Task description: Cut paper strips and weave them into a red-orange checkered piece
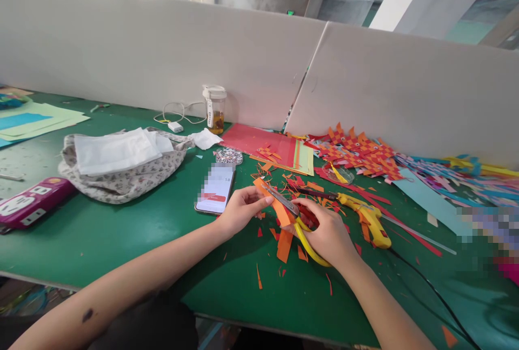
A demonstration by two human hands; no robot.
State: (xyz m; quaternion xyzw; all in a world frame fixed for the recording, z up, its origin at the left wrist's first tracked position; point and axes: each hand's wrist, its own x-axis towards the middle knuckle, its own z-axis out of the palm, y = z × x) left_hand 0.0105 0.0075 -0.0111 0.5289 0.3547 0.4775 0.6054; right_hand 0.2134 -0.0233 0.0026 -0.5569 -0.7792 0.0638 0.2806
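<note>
My left hand (245, 206) pinches one end of an orange paper strip (279, 210) above the green table. In my right hand (324, 229) is a pair of scissors (308, 244) with yellow handles. Their blades lie along the strip and point toward my left fingers. Whether the blades are closed on the paper, I cannot tell. Beneath both hands lie orange and red paper scraps (285, 245). A smartphone (214, 190) lies just beyond my left hand, its screen lit. Just past my right hand is a yellow hot glue gun (367, 217).
Woven orange-red paper pieces (357, 150) are piled at the back right, beside many coloured strips (441, 177). Red sheets (259, 142) and a drink cup (215, 109) stand along the partition (162, 52). Leftward are a cloth bag (121, 190) and a magenta power strip (38, 204).
</note>
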